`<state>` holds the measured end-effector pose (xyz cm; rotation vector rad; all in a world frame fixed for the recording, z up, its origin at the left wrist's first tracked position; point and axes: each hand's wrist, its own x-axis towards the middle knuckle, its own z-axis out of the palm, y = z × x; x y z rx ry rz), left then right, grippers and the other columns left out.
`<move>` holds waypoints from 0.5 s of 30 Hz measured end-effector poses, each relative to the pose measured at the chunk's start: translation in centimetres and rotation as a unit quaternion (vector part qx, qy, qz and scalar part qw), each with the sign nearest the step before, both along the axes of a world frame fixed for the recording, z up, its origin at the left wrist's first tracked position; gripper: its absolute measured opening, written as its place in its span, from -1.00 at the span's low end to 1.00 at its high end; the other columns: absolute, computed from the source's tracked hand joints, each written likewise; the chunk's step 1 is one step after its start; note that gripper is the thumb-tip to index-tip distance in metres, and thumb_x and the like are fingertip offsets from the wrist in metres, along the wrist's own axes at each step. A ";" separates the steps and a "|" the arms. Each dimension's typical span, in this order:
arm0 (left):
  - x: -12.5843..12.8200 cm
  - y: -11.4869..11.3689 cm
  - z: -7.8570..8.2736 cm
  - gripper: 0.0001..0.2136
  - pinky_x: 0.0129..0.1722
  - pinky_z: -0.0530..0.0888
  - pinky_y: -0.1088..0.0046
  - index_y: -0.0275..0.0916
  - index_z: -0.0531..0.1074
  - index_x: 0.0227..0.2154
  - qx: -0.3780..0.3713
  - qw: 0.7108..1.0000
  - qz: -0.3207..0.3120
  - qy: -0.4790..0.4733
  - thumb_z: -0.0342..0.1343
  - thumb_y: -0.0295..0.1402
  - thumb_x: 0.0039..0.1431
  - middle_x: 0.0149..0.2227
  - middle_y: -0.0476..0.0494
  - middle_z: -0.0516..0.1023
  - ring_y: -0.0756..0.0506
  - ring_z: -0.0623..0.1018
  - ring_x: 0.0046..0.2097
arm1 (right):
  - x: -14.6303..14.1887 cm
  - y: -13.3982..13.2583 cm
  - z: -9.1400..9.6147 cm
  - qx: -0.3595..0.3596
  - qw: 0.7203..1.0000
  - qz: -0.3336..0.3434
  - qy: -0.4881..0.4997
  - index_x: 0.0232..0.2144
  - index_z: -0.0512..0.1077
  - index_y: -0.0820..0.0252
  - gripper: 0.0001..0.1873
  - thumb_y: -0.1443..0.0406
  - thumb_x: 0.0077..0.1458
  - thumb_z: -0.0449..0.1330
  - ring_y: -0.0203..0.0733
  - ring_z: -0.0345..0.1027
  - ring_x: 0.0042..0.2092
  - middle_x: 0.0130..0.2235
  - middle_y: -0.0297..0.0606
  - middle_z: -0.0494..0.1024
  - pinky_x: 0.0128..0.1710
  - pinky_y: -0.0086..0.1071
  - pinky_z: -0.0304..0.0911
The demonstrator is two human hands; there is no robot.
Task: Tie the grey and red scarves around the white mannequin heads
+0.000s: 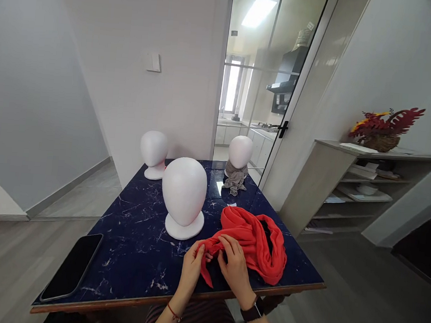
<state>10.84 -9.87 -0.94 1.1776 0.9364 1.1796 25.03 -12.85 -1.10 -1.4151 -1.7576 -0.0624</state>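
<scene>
A red scarf (245, 234) lies looped on the right front of the dark blue marbled table (132, 254). Its narrower end runs left between my hands. My left hand (192, 264) pinches that end, thumb against fingers, and a pointed tip hangs below it. Bent over the scarf just to the right, my right hand (234, 266) has its fingers curled on the cloth; its fingertips are partly hidden in the folds. Directly beyond my hands stands a white foam mannequin head (183, 194), upright on its round base and bare.
A second white mannequin head (153, 148) stands at the back left. At the back right, another mannequin head (240, 151) has a grey-brown scarf (235, 179) around its neck. A black phone (72, 267) lies on the left front. Beyond the table are a glass door (260, 80) and shelves (356, 189).
</scene>
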 end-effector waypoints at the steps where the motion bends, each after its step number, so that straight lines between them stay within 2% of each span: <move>1: -0.1 -0.1 0.1 -0.64 -0.37 0.41 0.43 -0.30 0.46 -0.24 0.011 1.000 0.013 0.007 -0.01 -0.09 0.14 -0.45 -0.08 0.52 -0.05 0.47 -0.42 | 0.0 0.2 -0.1 -0.009 1.000 -0.008 -0.001 0.05 0.27 0.14 -0.56 0.44 0.09 0.00 -0.06 0.26 0.05 0.01 -0.13 0.39 0.04 -0.07 0.24; 6: -0.5 -0.5 0.3 -0.66 -0.44 0.33 0.50 -0.26 0.41 -0.45 0.040 0.997 0.060 0.015 -0.04 -0.07 0.17 -0.54 -0.02 0.42 0.00 0.38 -0.49 | 0.1 0.7 -0.6 -0.036 0.999 -0.029 0.009 -0.08 0.35 0.15 -0.65 0.45 0.10 -0.01 -0.06 0.32 -0.06 -0.10 -0.15 0.44 -0.05 -0.08 0.29; 11: -0.8 -1.2 0.4 -0.59 -0.47 0.34 0.49 -0.29 0.41 -0.44 0.013 0.997 0.070 -0.016 -0.12 -0.03 0.19 -0.51 -0.09 0.48 0.00 0.39 -0.51 | 0.3 1.0 -1.4 -0.051 0.996 -0.072 0.005 -0.07 0.35 0.19 -0.66 0.43 0.08 0.00 -0.03 0.36 -0.12 -0.10 -0.09 0.42 -0.17 -0.16 0.35; 13: -1.0 -1.5 0.6 -0.61 -0.49 0.33 0.50 -0.30 0.41 -0.45 0.017 0.997 0.072 -0.016 -0.08 -0.05 0.18 -0.52 -0.09 0.48 0.01 0.38 -0.52 | 0.3 1.1 -1.7 -0.066 0.994 -0.086 0.000 -0.07 0.35 0.19 -0.66 0.41 0.09 -0.01 -0.06 0.41 -0.21 -0.12 -0.10 0.43 -0.30 -0.24 0.37; 15: -1.1 -1.6 1.0 -0.68 -0.52 0.31 0.52 -0.29 0.42 -0.41 0.025 0.996 0.085 -0.001 0.04 -0.09 0.11 -0.54 -0.04 0.47 0.03 0.35 -0.55 | 0.2 1.1 -1.7 -0.087 0.993 -0.082 -0.009 -0.08 0.36 0.17 -0.68 0.39 0.11 -0.02 -0.10 0.43 -0.30 -0.17 -0.13 0.45 -0.40 -0.31 0.34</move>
